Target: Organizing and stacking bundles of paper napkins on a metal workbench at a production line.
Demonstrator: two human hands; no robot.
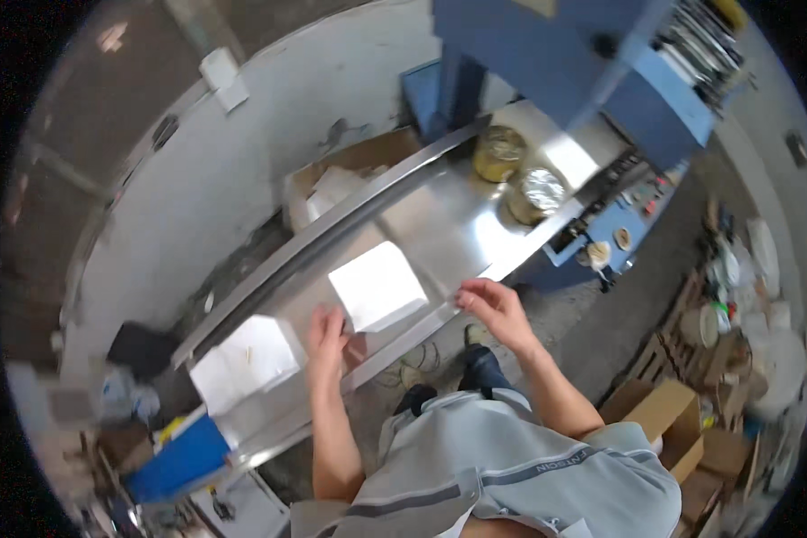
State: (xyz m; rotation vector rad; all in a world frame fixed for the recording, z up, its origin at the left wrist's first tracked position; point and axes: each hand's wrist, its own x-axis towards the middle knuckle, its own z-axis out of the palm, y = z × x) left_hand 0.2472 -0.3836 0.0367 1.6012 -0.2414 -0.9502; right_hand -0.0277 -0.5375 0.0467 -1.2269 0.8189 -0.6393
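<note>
A white sheet stack [378, 285] lies on the shiny steel machine table [457, 224]. My left hand [326, 339] rests flat on the table at the sheet's near left corner, fingers spread and touching its edge. At the table's front edge, just right of the sheet, my right hand [495, 305] hovers with fingers loosely curled; nothing is visibly held in it. A second white sheet stack [245, 357] lies further left on the table.
A blue machine body [592, 63] rises behind the table, with two round tins [518, 175] beside it and a control panel [619, 215] at the front. A cardboard box [350, 175] sits behind the back fence. More cartons [668, 417] and clutter crowd the floor at right.
</note>
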